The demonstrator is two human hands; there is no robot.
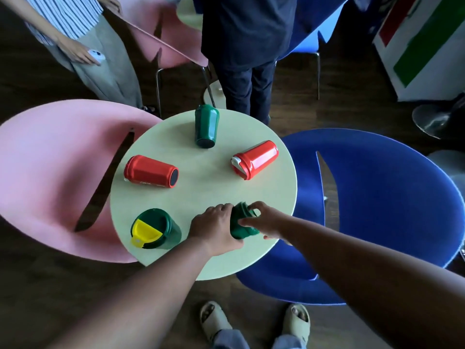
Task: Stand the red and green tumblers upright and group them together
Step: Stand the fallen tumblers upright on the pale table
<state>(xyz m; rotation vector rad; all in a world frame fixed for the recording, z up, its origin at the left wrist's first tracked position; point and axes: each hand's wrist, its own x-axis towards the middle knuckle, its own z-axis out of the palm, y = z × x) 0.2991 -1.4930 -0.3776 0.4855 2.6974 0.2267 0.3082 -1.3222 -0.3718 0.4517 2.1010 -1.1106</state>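
Note:
Several tumblers sit on a small round pale table (201, 192). Near the front edge, both my hands hold a green tumbler (241, 224): my left hand (214, 227) grips its left side and my right hand (264, 220) curls over its top and right side. A green tumbler with a yellow lid (154, 229) stands upright at the front left. On its side at the left lies a red tumbler (151, 171), and another red tumbler (255, 159) lies at the right. A third green tumbler (206, 125) lies at the back.
A pink chair (57, 177) touches the table's left side and a blue chair (377, 210) stands at its right. Two people stand behind the table, beside another pink chair (163, 39). My sandalled feet are below the front edge.

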